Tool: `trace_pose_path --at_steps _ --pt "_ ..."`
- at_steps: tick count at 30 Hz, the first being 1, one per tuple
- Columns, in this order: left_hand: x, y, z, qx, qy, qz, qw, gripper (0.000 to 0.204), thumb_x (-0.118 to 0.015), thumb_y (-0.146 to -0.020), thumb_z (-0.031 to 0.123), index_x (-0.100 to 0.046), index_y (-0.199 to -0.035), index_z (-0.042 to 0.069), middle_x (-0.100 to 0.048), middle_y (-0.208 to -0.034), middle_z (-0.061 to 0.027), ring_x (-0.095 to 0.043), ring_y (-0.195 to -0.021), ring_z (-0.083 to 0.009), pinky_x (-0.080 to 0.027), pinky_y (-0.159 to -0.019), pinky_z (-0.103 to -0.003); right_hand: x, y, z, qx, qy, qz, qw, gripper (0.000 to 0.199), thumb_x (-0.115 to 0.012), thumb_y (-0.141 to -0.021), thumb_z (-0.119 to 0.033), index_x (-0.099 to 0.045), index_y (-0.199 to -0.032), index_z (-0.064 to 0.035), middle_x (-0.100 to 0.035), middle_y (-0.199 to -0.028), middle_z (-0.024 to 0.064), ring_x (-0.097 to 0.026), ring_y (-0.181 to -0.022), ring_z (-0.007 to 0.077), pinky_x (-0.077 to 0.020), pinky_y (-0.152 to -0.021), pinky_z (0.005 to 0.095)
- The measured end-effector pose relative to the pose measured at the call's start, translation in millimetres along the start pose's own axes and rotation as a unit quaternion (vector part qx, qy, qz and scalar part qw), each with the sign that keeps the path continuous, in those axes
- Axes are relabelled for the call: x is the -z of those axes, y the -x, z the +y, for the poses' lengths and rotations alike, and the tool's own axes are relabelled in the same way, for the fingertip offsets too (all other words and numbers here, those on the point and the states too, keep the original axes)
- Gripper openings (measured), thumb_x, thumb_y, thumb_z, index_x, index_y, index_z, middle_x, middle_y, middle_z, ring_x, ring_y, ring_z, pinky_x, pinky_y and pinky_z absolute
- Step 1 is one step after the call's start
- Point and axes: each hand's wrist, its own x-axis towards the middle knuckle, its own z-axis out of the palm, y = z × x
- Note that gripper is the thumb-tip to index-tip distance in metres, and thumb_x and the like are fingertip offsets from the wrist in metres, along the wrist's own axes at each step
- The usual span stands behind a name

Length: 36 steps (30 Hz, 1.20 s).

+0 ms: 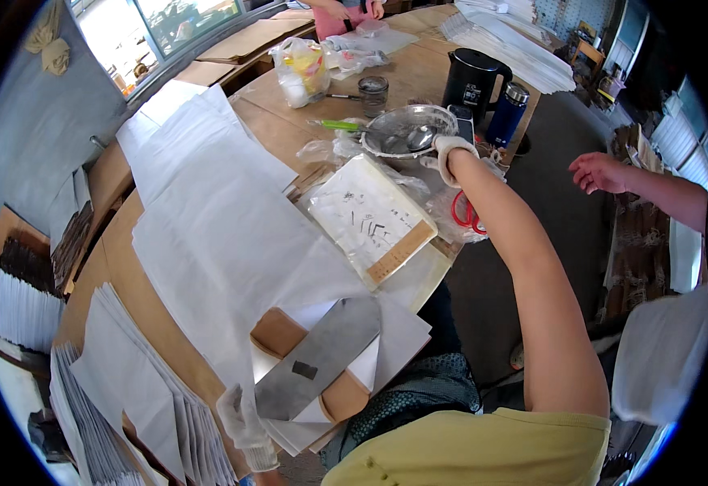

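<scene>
Left hand [245,425]: white knit glove; fingers loosely extended, nothing seen in their grip; just beside the paper packet's near left corner.
Right hand [449,154]: pale glove, at the bowl's right rim; fingertips mostly hidden, so cannot tell whether they pinch anything.
Paper packet [364,364]: just right of the left hand; smooth white paper, folded at angles; judged part-made, its layers open at the edges.
Grey plate [322,352]: lying slantwise on that packet; flat, matt, rectangular, probably metal, a small dark oblong on its face.
Brown flaps [277,332]: two, round-cornered, card-like, showing on opposite sides of the plate.
Layered paper stacks [139,381]: left of the left hand; white, fanned; perhaps work done, though this cannot be confirmed.
Broad white sheets [200,211]: beyond the left hand; flat, lightly creased; judged as stock left to work.
Metal bowl [373,147]: at the right hand; round, shiny, smeared inside, with a rounded spoon [420,139].
Marked board [350,206]: between the hands; off-white, rectangular, with a brown strip [403,251].
</scene>
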Motion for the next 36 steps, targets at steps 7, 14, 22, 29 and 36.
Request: trace_pose_path --at_steps 7,14,22,29,36 --pt "17 8 0 0.051 0.0 0.013 0.999 0.033 -0.056 -0.098 0.0 -0.058 -0.131 -0.007 -0.062 -0.123 -0.0148 -0.064 -0.111 -0.0224 -0.052 -0.1 -0.035 34 16 -9 0.171 0.174 0.019 0.97 0.042 -0.065 -0.098 -0.034 -0.071 -0.115 0.004 -0.074 -0.109 0.0179 -0.072 -0.097 0.031 -0.0584 -0.079 0.0429" --pt "19 0 -13 0.049 0.02 0.004 0.999 0.033 -0.055 -0.101 0.004 -0.058 -0.132 -0.007 -0.061 -0.124 -0.0149 -0.062 -0.114 -0.022 -0.052 -0.101 -0.035 132 149 9 0.119 -0.288 -0.067 0.948 0.024 -0.059 -0.104 -0.015 -0.063 -0.118 0.0035 -0.064 -0.11 0.0168 -0.072 -0.096 0.0306 -0.0669 -0.079 0.0375" --pt "6 -14 -16 0.017 0.024 -0.001 1.0 0.029 -0.061 -0.1 0.003 -0.064 -0.126 -0.007 -0.062 -0.123 -0.0145 -0.063 -0.113 -0.0252 -0.052 -0.101 -0.037 233 173 63 0.185 -0.202 -0.104 0.956 0.034 -0.059 -0.105 -0.022 -0.059 -0.125 0.0051 -0.067 -0.116 0.0155 -0.073 -0.104 0.0341 -0.0626 -0.091 0.037" --pt "24 -5 -10 0.019 -0.039 0.013 0.999 0.03 -0.066 -0.097 0.003 -0.066 -0.127 -0.005 -0.067 -0.119 -0.0133 -0.065 -0.111 -0.0229 -0.052 -0.101 -0.035 306 145 83 0.209 -0.143 -0.08 0.964 0.047 -0.055 -0.108 -0.025 -0.052 -0.141 0.0085 -0.062 -0.141 0.0223 -0.065 -0.127 0.035 -0.0477 -0.116 0.0404" --pt "40 41 -2 0.218 0.076 0.051 0.972 0.037 -0.061 -0.102 0.01 -0.06 -0.137 -0.002 -0.066 -0.129 -0.0133 -0.062 -0.122 -0.0216 -0.047 -0.11 -0.036 225 229 48 0.235 -0.288 0.012 0.928 0.066 -0.039 -0.113 -0.036 -0.027 -0.162 0.0065 -0.026 -0.171 0.0236 -0.025 -0.16 0.0324 -0.0166 -0.133 0.0422"
